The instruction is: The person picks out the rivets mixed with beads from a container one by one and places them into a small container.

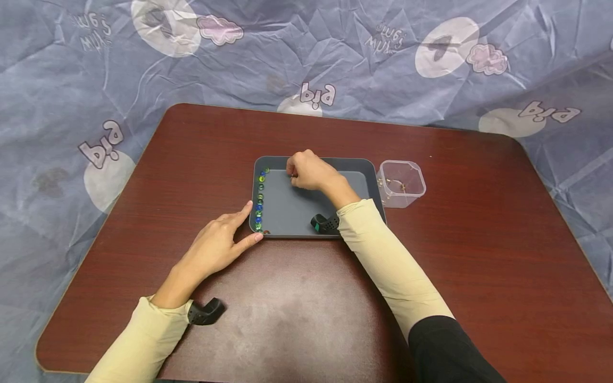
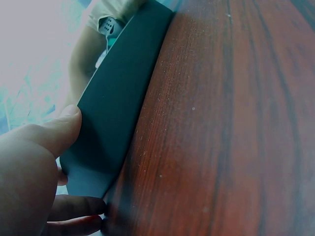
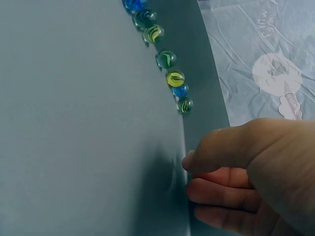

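A grey rectangular tray [image 1: 306,213] lies on the table with several glass marbles [image 1: 259,207] lined along its left side. My left hand [image 1: 215,242] spans the tray's near left corner, thumb on the front wall and fingers fairly straight along the left side. Over the tray's far part, my right hand [image 1: 311,173] has its fingers bent inward, low by the far wall. In the right wrist view its thumb [image 3: 216,150] and fingertips come close together beside the marbles [image 3: 166,60]. Whether a small thing sits between them I cannot tell.
A clear plastic box [image 1: 401,183] with a few small gold-coloured pieces stands against the tray's right side. A reddish-brown marble [image 1: 266,232] is at the near left corner inside the tray. Patterned blue-grey cloth [image 1: 335,58] hangs behind the wooden table [image 1: 479,239].
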A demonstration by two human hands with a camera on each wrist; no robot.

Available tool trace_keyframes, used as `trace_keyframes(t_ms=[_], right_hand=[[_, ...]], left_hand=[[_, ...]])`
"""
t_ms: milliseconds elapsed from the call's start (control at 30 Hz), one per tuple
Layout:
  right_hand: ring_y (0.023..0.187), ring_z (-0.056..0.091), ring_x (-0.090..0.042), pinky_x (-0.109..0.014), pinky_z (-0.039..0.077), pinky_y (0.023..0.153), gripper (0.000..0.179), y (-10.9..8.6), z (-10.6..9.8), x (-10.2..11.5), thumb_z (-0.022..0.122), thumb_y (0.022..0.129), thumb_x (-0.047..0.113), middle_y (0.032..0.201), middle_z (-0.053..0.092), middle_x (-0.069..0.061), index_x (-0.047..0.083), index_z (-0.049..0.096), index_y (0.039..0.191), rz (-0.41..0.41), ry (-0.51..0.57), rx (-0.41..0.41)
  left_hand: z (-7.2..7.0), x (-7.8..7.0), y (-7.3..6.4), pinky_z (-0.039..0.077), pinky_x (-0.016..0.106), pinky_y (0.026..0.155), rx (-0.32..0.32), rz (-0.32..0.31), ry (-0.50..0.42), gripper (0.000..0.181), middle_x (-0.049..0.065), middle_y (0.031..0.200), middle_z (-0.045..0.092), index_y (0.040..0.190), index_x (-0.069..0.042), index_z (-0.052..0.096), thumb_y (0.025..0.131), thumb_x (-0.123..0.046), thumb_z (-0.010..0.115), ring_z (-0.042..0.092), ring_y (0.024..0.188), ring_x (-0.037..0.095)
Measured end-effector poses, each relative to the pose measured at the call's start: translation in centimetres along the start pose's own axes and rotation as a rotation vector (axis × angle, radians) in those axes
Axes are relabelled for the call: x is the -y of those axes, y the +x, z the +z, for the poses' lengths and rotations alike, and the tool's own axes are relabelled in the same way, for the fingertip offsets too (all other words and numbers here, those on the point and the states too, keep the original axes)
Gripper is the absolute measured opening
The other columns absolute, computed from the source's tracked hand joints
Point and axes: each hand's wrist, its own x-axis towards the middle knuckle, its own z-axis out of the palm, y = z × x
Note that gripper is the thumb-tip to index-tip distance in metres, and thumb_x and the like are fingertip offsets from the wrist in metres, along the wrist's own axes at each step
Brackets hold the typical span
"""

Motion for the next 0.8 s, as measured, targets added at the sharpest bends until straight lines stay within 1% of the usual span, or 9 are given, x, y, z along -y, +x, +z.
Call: trace_keyframes(t_ms=[233,533,800], right_hand=[[0.08,0.06,-0.021,-0.035,0.05,0.074,0.011,-0.3,-0.3,-0.3,0.066,0.084,-0.001,0.086,0.066,-0.009,0.001,0.071,0.093,-0.022,0.019,-0.025],[0.086,0.063,-0.021,-0.034,0.051,0.078,0.012,-1.1,-0.9,-0.5,0.064,0.087,0.001,0.092,0.068,-0.01,0.001,0.072,0.096,-0.004,0.052,-0.03],[0.087,0.064,-0.021,-0.033,0.051,0.079,0.011,-1.8,-1.3,-0.8,0.066,0.086,0.002,0.09,0.07,-0.009,0.001,0.073,0.094,-0.006,0.061,-0.057]], left_hand=[[0.1,0.0,0.0,0.043,0.053,0.101,0.014,-0.019,-0.002,0.079,0.023,0.138,0.055,0.153,-0.006,0.035,0.094,-0.049,0.065,0.052,0.126,0.038],[0.1,0.0,0.0,0.042,0.053,0.102,0.006,-0.011,-0.003,0.079,0.022,0.139,0.054,0.153,-0.005,0.036,0.093,-0.048,0.066,0.052,0.127,0.038],[0.1,-0.1,0.0,0.042,0.054,0.102,0.025,-0.031,0.003,0.079,0.024,0.14,0.053,0.154,-0.005,0.034,0.095,-0.048,0.063,0.05,0.128,0.038]])
